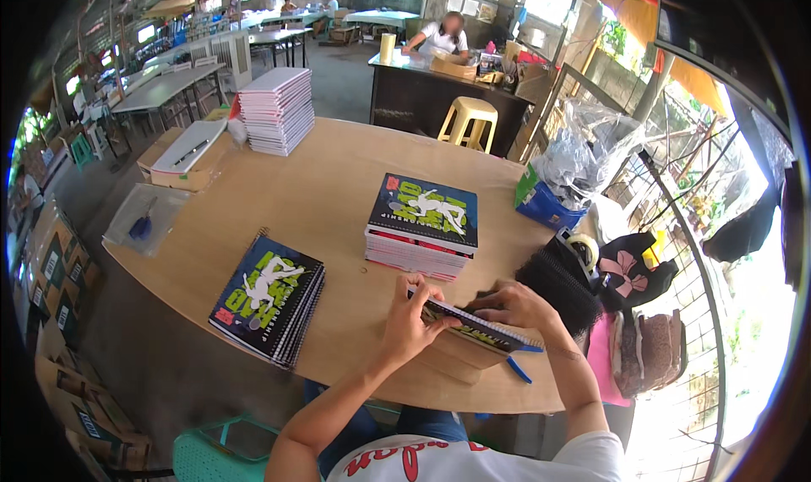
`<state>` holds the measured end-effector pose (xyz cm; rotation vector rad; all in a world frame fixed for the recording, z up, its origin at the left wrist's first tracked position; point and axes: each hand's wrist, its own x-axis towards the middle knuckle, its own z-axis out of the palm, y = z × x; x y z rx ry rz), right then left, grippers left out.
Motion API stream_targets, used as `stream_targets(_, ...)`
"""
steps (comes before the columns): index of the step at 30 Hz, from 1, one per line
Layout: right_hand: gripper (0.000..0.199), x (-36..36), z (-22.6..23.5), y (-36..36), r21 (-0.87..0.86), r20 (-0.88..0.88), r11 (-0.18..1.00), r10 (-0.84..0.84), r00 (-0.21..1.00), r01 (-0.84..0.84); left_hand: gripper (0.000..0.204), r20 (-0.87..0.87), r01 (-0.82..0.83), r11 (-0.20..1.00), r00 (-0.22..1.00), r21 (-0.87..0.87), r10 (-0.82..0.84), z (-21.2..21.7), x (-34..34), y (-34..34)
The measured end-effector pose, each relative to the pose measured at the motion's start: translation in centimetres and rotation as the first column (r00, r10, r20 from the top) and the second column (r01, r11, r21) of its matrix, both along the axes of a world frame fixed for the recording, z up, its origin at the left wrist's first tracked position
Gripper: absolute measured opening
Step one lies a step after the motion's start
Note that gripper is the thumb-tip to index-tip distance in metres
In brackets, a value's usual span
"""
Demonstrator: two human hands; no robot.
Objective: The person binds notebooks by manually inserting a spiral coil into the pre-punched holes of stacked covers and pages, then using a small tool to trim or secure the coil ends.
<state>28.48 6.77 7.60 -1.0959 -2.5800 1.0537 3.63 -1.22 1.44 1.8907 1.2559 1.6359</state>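
Note:
My left hand (414,320) pinches one end of a notebook (480,333) with a dark cover, tilted up on its edge over the near side of the table. My right hand (517,303) is closed behind the notebook's upper edge; something dark shows under its fingertips, too hidden to name. Blue handles, apparently of a hand tool (519,369), lie by the notebook's right end. Beyond my hands stands a stack of notebooks (425,215) with a blue, green and white cover on top. Left of them lies a pile of coil-bound notebooks (269,298).
Black plastic coils (556,286) and a tape dispenser (583,252) sit at the right, near a blue box (549,203) of clear plastic. A tall paper stack (276,110) stands far left. Scissors (142,226) lie on a plastic bag. Another person (441,40) sits at a desk.

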Motion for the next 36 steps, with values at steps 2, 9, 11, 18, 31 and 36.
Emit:
stream_targets(2,0.049,-0.3,-0.3,0.3,-0.104,-0.191,0.994,0.020,0.981,-0.041,0.051,-0.008,-0.003,0.999,1.000,0.032,0.003,-0.2,-0.5,-0.3)
stream_targets(9,0.048,1.0,-1.7,1.1,-0.156,-0.249,0.988,-0.048,0.967,0.009,0.053,-0.036,0.002,1.000,0.999,-0.018,-0.003,-0.5,0.0,0.7)
stream_targets(11,0.049,-0.2,-1.1,0.1,-0.317,-0.403,0.938,0.002,0.915,-0.141,0.055,0.009,-0.010,0.997,1.000,-0.076,0.011,-1.7,0.2,-1.3)
stream_targets(18,0.055,-1.0,-1.5,0.5,-0.152,-0.329,0.984,0.035,0.944,-0.089,0.029,0.560,0.330,0.926,0.809,-0.181,-0.179,-4.3,-2.7,1.5)
stream_targets(31,0.050,-4.0,-0.8,1.4,-0.220,-0.443,0.959,0.065,0.894,-0.179,0.049,0.302,0.110,0.979,0.952,-0.173,-0.053,-2.0,-4.4,1.3)
stream_targets(36,0.056,-3.3,-2.2,2.7,-0.589,-0.622,0.755,-0.196,0.758,-0.288,0.055,0.292,0.129,0.974,0.954,-0.186,-0.071,-1.3,-4.8,1.3)
